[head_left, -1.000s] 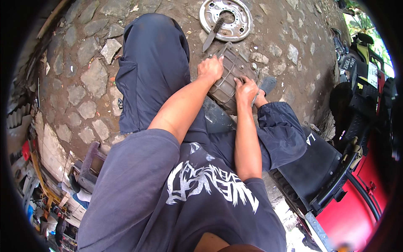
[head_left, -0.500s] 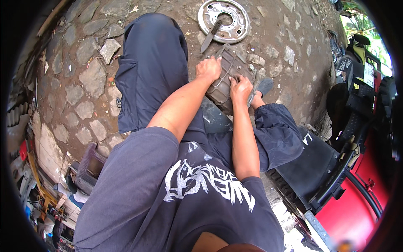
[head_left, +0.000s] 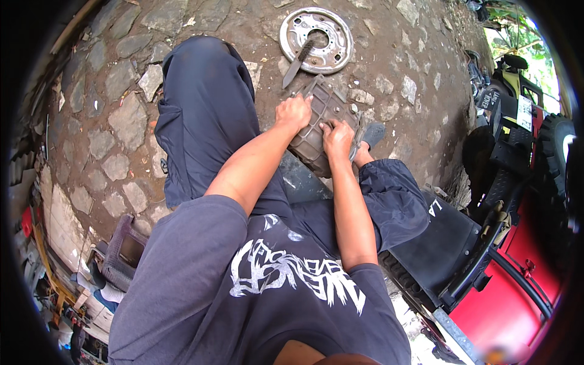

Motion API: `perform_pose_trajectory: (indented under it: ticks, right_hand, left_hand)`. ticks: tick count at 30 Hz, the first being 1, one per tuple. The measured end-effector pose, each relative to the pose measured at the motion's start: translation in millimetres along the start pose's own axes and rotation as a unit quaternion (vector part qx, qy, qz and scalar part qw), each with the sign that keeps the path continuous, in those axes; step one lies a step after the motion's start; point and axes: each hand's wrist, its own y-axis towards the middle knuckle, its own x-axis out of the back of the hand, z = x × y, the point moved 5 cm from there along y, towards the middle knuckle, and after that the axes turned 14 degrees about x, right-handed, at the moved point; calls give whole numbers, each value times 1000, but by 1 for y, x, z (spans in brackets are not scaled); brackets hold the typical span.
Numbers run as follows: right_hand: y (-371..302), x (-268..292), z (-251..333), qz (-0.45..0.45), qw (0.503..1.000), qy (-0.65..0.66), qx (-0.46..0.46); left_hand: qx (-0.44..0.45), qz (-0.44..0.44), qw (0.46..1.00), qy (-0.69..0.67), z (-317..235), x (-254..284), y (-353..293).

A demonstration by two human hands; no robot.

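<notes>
A dirty grey-brown metal casing (head_left: 324, 115) with a grid of raised ribs sits tilted between my legs. My left hand (head_left: 294, 112) is closed on its left edge, fingers curled over the rim. Closed at the casing's right side, my right hand (head_left: 338, 139) presses its thumb and fingers against the ribbed face. The casing's underside is hidden. Just beyond it, a round silver metal plate (head_left: 342, 52) with a hole in its middle lies on the ground. A brush (head_left: 298, 64) with dark bristles and a flat handle rests across that plate's left part.
The ground is packed dirt with embedded stones (head_left: 129, 121). To my right stands a red vehicle (head_left: 505, 304) with a black flap (head_left: 435, 243) and a bumper. A dark plastic stool (head_left: 121, 252) is at the left, near scattered clutter at the rim.
The whole scene has shifted slightly down and left in the picture. Both hands keep their hold on the casing, with hardly any change against it.
</notes>
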Motion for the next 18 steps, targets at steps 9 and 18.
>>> perform_pose_trajectory:
  ticks: [9, 18]
  right_hand:
    - [2, 2, 0, 53, 998, 23, 8]
    - [0, 1, -10, 77, 997, 19, 15]
  left_hand:
    - [1, -3, 1000, -5, 0, 1, -3]
    - [0, 3, 1000, -3, -2, 3, -3]
